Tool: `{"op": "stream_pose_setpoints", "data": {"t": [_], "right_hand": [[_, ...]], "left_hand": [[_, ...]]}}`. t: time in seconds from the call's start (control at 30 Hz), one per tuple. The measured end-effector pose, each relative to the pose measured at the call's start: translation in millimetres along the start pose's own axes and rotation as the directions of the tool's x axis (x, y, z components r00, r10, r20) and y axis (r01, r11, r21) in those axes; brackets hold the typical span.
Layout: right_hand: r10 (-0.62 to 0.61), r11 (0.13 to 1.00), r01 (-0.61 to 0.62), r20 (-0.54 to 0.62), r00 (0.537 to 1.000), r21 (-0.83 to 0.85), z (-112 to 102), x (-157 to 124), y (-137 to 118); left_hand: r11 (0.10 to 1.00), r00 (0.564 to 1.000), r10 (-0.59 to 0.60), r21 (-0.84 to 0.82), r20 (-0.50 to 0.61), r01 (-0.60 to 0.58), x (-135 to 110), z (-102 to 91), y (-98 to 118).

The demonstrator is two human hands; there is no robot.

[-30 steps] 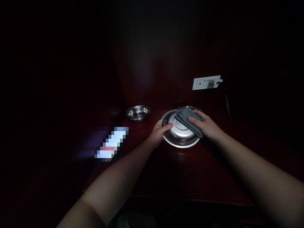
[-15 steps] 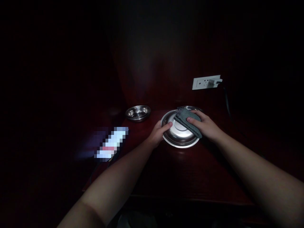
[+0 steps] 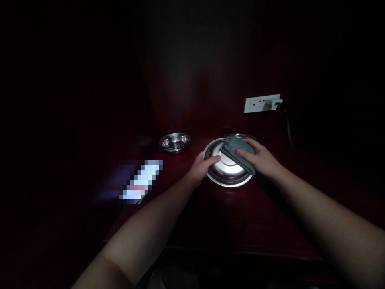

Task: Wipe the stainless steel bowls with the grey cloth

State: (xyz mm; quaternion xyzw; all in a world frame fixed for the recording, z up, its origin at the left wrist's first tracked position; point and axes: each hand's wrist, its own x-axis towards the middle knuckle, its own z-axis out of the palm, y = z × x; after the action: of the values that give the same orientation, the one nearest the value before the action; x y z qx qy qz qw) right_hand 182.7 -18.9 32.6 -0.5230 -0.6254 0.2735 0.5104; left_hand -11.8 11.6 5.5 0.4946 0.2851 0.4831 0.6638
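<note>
A shiny steel bowl (image 3: 227,177) is held above the dark red table, tilted with its inside toward me. My left hand (image 3: 201,168) grips its left rim, the thumb lying over the inner wall. A folded grey-green cloth (image 3: 236,150) covers the bowl's upper right side. My right hand (image 3: 261,157) is closed on that cloth and presses it against the bowl; its other fingers are partly hidden behind the cloth. Behind the cloth, the rim of another steel bowl (image 3: 243,135) shows, mostly covered.
Several nested steel bowls (image 3: 175,141) stand at the back left of the table (image 3: 210,224). A lit, blurred-out screen (image 3: 144,180) lies at the left edge with cables by it. On the back wall is a socket plate (image 3: 255,105) with a plug and hanging cord (image 3: 289,132).
The left thumb has slid slightly farther right over the bowl's inside. The cloth and my right hand look almost unmoved.
</note>
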Motion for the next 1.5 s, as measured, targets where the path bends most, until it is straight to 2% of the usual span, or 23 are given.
{"op": "stream_pose_setpoints", "data": {"t": [0.37,0.77,1.03,1.5], "right_hand": [[0.045,0.999,-0.045,0.001,0.999,0.009,0.0,1.9,4.0],[0.044,0.999,-0.045,-0.032,0.998,-0.022,3.4,0.3,-0.2],[0.042,0.998,-0.043,-0.012,0.999,-0.049,2.2,2.0,4.9],[0.026,0.997,-0.026,-0.003,1.0,-0.078,1.5,0.8,2.6]], "left_hand": [[1.0,1.0,-0.006,-0.006,0.022,0.006,-2.6,1.9,1.3],[1.0,1.0,-0.013,-0.028,-0.017,0.012,-3.3,3.6,-2.0],[0.997,0.999,-0.005,-0.075,-0.035,0.002,0.7,2.5,-5.6],[0.99,0.973,-0.08,-0.131,-0.215,0.053,6.0,0.6,-13.1]]}}
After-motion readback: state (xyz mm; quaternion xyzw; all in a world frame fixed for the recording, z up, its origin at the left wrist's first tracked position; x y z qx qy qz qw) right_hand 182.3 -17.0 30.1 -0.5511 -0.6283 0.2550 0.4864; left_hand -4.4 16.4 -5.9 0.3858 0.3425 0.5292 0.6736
